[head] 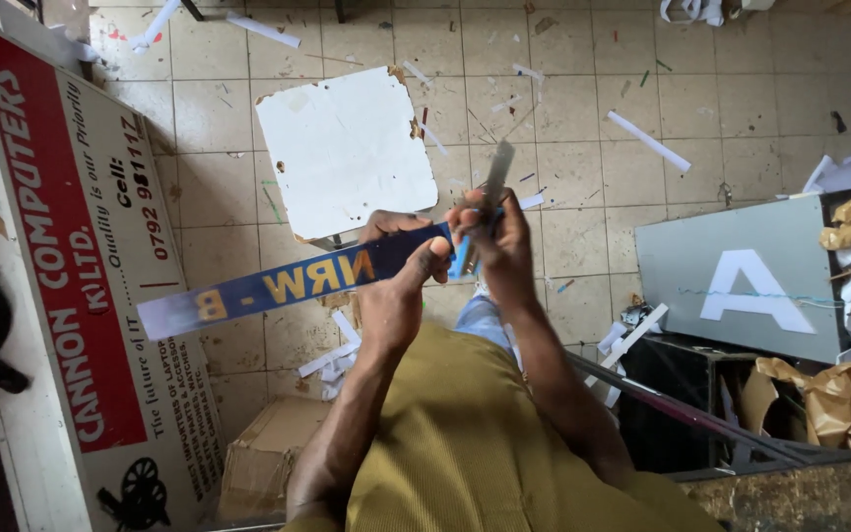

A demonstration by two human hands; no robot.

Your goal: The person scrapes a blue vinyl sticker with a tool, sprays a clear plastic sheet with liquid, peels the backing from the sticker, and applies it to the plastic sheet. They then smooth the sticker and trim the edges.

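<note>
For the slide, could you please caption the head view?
Left hand steadies a dark blue lettered strip while right hand holds a thin blade at its end.

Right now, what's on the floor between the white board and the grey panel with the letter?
Head view: tiled floor with paper scraps, a white strip, between white board and grey panel.

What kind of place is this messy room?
Probably a sign-making workshop: a large white and red printed signboard leans at one side, a grey panel with a white letter lies nearby, and paper offcuts litter the tiled floor.
</note>
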